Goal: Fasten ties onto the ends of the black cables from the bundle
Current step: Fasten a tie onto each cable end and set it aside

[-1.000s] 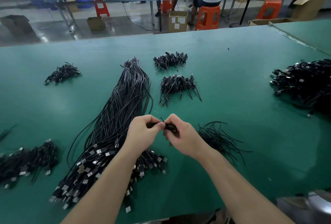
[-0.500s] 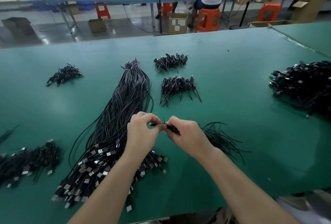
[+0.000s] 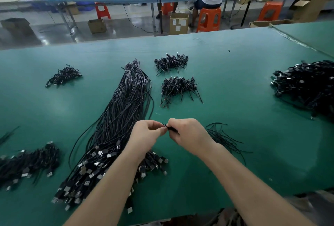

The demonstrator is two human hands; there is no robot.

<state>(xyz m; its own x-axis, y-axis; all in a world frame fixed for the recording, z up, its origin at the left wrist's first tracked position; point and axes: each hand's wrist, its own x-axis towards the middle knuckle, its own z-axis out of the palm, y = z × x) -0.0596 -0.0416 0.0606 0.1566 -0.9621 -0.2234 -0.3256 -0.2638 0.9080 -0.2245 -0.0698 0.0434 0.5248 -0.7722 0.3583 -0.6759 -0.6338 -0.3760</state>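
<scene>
A long bundle of black cables point(image 3: 124, 110) with silver USB plugs at its near end lies on the green table point(image 3: 235, 90). Above the plug end, my left hand point(image 3: 146, 135) and my right hand point(image 3: 188, 135) meet, both pinching a small black cable end with a tie point(image 3: 170, 128) between thumb and fingers. Most of that piece is hidden by my fingers. A loose heap of thin black ties point(image 3: 222, 137) lies just right of my right hand.
Small piles of tied cables sit at the back left point(image 3: 63, 76), back middle point(image 3: 170, 62) and centre point(image 3: 179, 86). A big cable heap point(image 3: 307, 86) fills the right edge, another point(image 3: 27, 164) the near left. A person sits on an orange stool point(image 3: 209, 18) beyond.
Both hands have lifted slightly and moved away from me while working the small piece; the right hand's fingers have closed in tighter on it. The piles have not moved.
</scene>
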